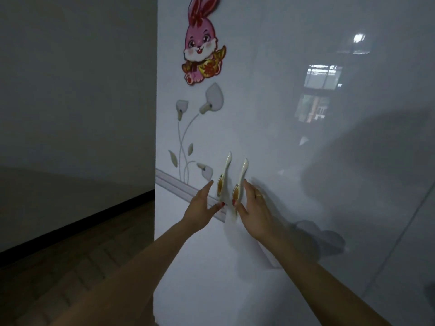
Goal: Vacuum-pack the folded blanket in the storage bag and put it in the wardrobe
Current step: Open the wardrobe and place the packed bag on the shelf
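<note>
A glossy white wardrobe fills the right of the view with its doors closed. Two cream and gold handles stand side by side at the door seam, the left handle and the right handle. My left hand is just left of the left handle, fingers straight and spread, holding nothing. Just right of the right handle is my right hand, fingers extended, thumb near the handle's lower end, a ring on one finger. The blanket and storage bag are not in view.
A pink rabbit sticker and grey flower decals decorate the left door. The wardrobe's left edge meets a dim grey wall. Dark wooden floor runs along the left, with a black skirting board.
</note>
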